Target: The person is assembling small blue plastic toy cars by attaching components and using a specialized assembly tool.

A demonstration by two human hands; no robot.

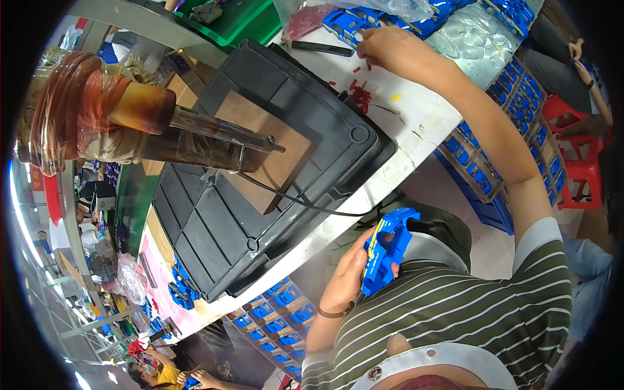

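Observation:
My left hand (348, 276) is wrapped round a blue plastic toy car body (389, 250) with yellow and white side markings. It holds the car tilted up in front of my striped shirt. My right arm is stretched over the white table, and my right hand (383, 49) is low over its far part, fingers bent together. Small red pieces (359, 97) lie scattered just below those fingers; whether they pinch one is too small to tell. Beside that hand is another blue car body (348, 25), along with more in a heap.
A black plastic crate (260, 78) fills the table's middle, with a brown board (286, 136) on it. Above the board juts a tape-wrapped metal tool (221, 130) with a cable. Trays of blue cars (276, 318) stand below the table. Red stools (582, 169) are at right.

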